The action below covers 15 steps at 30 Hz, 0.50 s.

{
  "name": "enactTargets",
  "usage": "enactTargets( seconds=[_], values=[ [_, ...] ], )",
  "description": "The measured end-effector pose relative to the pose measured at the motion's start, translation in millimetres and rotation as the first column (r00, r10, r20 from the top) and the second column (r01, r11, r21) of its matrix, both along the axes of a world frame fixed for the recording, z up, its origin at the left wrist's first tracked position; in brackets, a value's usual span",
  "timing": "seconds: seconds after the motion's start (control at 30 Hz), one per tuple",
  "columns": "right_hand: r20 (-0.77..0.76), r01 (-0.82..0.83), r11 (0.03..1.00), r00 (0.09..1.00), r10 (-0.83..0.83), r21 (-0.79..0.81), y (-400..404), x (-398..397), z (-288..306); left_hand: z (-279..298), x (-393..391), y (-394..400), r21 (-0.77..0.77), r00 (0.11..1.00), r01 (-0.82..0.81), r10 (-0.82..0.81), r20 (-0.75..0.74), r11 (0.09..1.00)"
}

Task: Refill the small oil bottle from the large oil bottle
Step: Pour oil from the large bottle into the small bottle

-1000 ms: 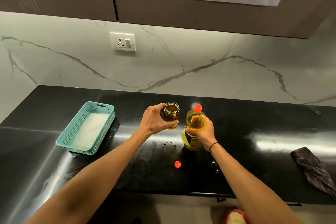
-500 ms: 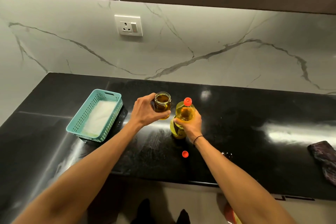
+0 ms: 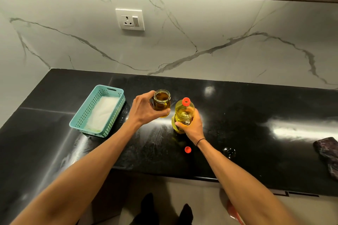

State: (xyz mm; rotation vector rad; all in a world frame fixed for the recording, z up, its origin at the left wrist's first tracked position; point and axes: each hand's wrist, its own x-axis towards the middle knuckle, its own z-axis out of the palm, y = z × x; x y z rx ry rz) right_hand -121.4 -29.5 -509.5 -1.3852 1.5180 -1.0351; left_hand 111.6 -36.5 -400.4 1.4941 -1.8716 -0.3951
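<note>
My left hand (image 3: 144, 110) grips the small oil bottle (image 3: 162, 101), an open-mouthed glass jar with dark golden oil, upright over the black counter (image 3: 256, 115). Just right of it stands the large oil bottle (image 3: 183, 115), clear plastic with yellow oil and an orange top (image 3: 186, 101). My right hand (image 3: 193, 126) wraps around its body from the near side. A loose orange cap (image 3: 187, 149) lies on the counter in front of the large bottle.
A teal plastic basket (image 3: 83, 115) with white material inside sits at the left. A small clear glass object (image 3: 229, 151) lies right of my right forearm. A dark cloth (image 3: 328, 151) lies at the right edge. A wall socket (image 3: 130, 18) is on the marble backsplash.
The view has tilted down and the bottles and hands sit slightly further left in it. Both hands keep their hold on the two bottles.
</note>
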Motion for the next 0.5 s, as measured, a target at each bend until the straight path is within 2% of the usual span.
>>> enactTargets(
  seconds=[0.13, 0.27, 0.37, 0.5],
  values=[
    [-0.061, -0.001, 1.000, 0.998, 0.003, 0.024, 16, -15, -7, -1, -2, 3, -0.002, 1.000, 0.022, -0.022, 0.000, 1.000],
    [-0.134, 0.112, 0.992, 0.986, -0.103, 0.061, 37, -21, -12, 0, -7, 8, -0.002, 0.999, 0.035, -0.035, -0.002, 0.999],
    [-0.206, 0.133, 0.990, 0.971, -0.120, 0.047, 48, -24, -17, 0, -11, 14, -0.004, 0.998, 0.052, -0.052, -0.019, 0.999],
    [-0.401, 0.176, 0.984, 0.903, -0.154, 0.018, 59, -38, -17, -3, -16, 23, -0.002, 0.997, 0.073, -0.073, -0.021, 0.997]
  ],
)
